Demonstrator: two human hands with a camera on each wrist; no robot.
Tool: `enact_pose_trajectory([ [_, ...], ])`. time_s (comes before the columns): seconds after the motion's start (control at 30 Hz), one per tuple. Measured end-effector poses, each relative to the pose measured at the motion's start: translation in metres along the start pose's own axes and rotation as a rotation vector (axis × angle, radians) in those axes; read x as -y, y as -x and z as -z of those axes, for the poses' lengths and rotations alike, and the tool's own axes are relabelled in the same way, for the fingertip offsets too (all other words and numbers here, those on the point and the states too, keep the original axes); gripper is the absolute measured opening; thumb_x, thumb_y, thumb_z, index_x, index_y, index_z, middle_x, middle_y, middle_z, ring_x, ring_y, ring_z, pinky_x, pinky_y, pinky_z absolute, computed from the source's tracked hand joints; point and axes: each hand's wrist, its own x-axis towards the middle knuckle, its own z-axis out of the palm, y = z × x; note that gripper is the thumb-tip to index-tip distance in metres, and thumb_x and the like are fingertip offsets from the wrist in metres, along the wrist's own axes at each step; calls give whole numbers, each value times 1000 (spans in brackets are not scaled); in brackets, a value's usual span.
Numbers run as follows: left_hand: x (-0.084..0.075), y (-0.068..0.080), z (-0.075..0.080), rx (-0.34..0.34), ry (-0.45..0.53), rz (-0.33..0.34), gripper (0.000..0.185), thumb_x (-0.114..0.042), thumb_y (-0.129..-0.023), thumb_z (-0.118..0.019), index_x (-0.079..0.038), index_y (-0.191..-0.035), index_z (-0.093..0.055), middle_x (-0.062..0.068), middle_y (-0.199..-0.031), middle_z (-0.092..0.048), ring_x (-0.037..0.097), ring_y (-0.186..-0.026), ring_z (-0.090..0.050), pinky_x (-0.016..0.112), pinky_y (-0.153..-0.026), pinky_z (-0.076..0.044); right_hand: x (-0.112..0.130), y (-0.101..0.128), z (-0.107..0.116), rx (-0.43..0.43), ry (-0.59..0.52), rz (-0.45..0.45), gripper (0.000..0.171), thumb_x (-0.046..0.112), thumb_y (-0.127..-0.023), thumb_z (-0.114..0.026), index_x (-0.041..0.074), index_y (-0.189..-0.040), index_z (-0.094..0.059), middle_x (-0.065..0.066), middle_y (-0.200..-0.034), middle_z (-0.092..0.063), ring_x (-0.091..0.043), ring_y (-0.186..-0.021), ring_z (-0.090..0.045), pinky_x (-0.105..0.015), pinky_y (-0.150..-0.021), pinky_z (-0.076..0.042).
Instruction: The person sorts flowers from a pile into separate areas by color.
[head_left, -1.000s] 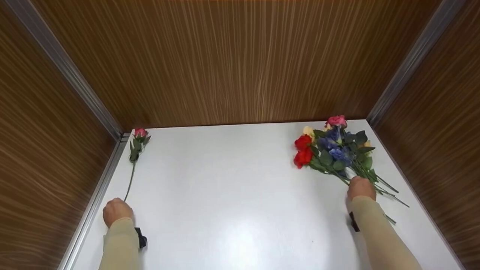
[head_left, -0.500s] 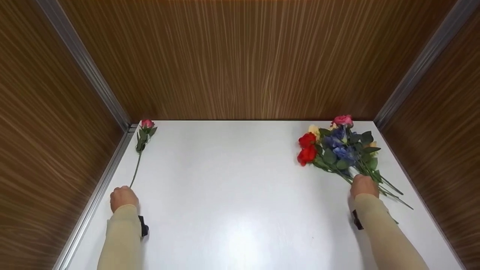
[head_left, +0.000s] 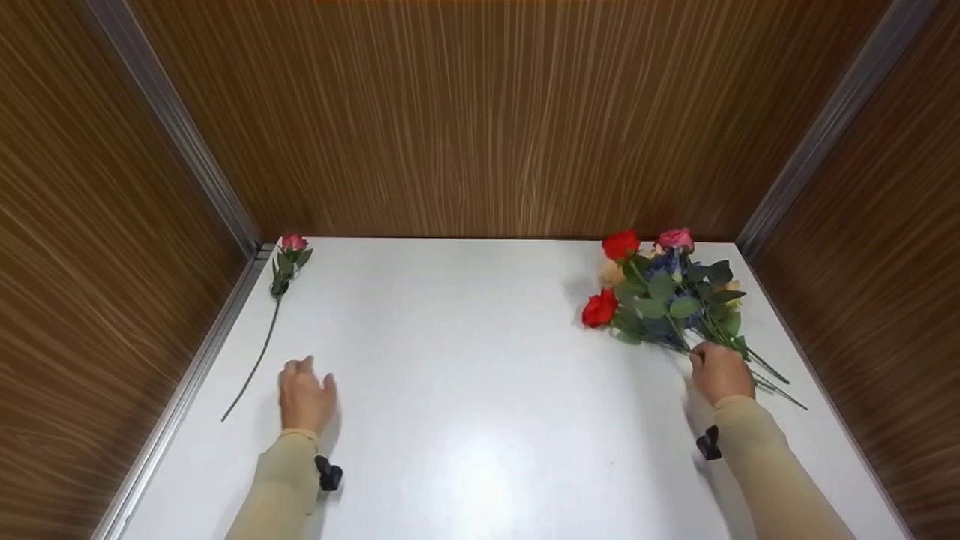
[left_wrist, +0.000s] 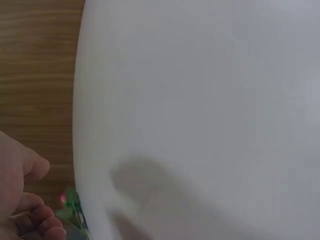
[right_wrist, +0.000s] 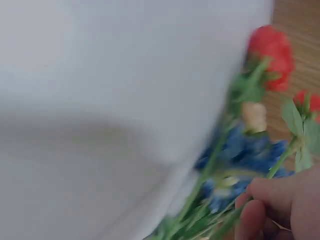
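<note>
Wood-grain panels (head_left: 480, 112) enclose a white table (head_left: 465, 360) on three sides, with metal trim strips at the corners. Left hand (head_left: 304, 397): released, fingers relaxed and spread, palm down just above or on the table; the left wrist view shows the fingers (left_wrist: 37, 220) loosely bent and holding nothing. Half a second ago this hand was clenched at the lower end of the single pink rose (head_left: 279, 289); it now sits to the right of the stem, near it but apart. The rose lies flat along the left table edge, its bloom in the far left corner and its stem end pointing toward the near edge, in much the same place as before. Right hand (head_left: 720, 371): grasping the stems of the bouquet (head_left: 660, 300), as confirmed in the right wrist view, where curled fingers (right_wrist: 280, 210) close round green stems. The bouquet has changed attitude since the earlier frame: one red rose (head_left: 621, 244) now stands higher, beside the pink bloom (head_left: 675, 240), and a second red rose (head_left: 598, 307) sits lower left. Blue blossoms and leaves fill the centre. Stem ends trail across the table to the right of the hand.
</note>
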Motion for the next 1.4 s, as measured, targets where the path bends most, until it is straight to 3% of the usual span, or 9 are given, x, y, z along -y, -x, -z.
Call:
enact_pose_trajectory([
  [0.1, -32, 10, -15, -19, 63, -88, 47, -12, -88, -65, 11, -127, -52, 29, -119, -50, 43, -114, -45, 50, -98, -38, 7, 9, 1, -22, -76, -7, 23, 13, -98, -52, -4, -108, -65, -24, -97, -66, -41, -87, -62, -54, -72, -48],
  [0.23, -74, 34, -38, 18, 178, -177, 37, -12, -87, -68, 5, -119, -60, 22, -113, -56, 37, -107, -52, 48, -93, -43, 17, 22, 0, -19, -213, -1, 28, 18, -100, -51, -2, -115, -64, -20, -100, -67, -33, -87, -63, -47, -72, -50],
  [0.4, -122, 69, -62, 120, 301, -313, 26, -11, -87, -68, 1, -110, -65, 14, -99, -62, 27, -90, -59, 41, -79, -49, 40, 35, -11, -15, -448, 8, 29, 21, -100, -52, -1, -114, -64, -18, -99, -67, -24, -85, -63, -33, -70, -51],
  [0.57, -160, 97, -83, 230, 402, -432, 20, -12, -90, -66, -1, -107, -67, 9, -94, -66, 21, -84, -62, 33, -74, -51, 72, 46, -22, 21, -669, -28, 24, 17, -99, -54, -1, -110, -65, -18, -96, -66, -17, -77, -59, -24, -65, -51],
  [0.73, -193, 120, -99, 323, 454, -455, 19, -17, -92, -64, -5, -107, -69, -2, -90, -65, 10, -81, -61, 25, -71, -50, 95, 58, -25, 76, -790, -56, 23, 18, -98, -56, 0, -111, -64, -16, -97, -65, -17, -78, -60, -28, -68, -52],
  [0.93, -219, 139, -104, 471, 482, -458, 23, -24, -95, -62, -8, -109, -69, -9, -88, -62, 1, -79, -57, 20, -71, -49, 116, 68, -26, 98, -938, -53, 24, 18, -96, -60, 0, -112, -64, -17, -98, -66, -20, -82, -63, -33, -73, -53],
  [1.1, -228, 151, -106, 579, 498, -463, 22, -25, -95, -62, -9, -106, -71, -14, -81, -60, -1, -72, -54, 18, -66, -47, 128, 76, -35, 83, -1033, -36, 21, 14, -95, -62, -2, -108, -64, -17, -94, -66, -20, -79, -64, -29, -68, -53],
  [1.2, -228, 156, -107, 594, 510, -460, 17, -21, -94, -63, -11, -102, -73, -15, -79, -60, -1, -69, -53, 18, -63, -46, 135, 80, -41, 87, -1079, -33, 19, 12, -94, -62, -2, -106, -65, -17, -93, -66, -20, -78, -64, -30, -68, -54],
  [1.4, -226, 158, -108, 559, 535, -467, 11, -17, -92, -65, -11, -95, -74, -15, -76, -60, -2, -66, -52, 17, -61, -46, 146, 84, -47, 81, -1136, -55, 16, 8, -94, -61, -3, -105, -65, -17, -92, -65, -21, -77, -63, -34, -70, -54],
])
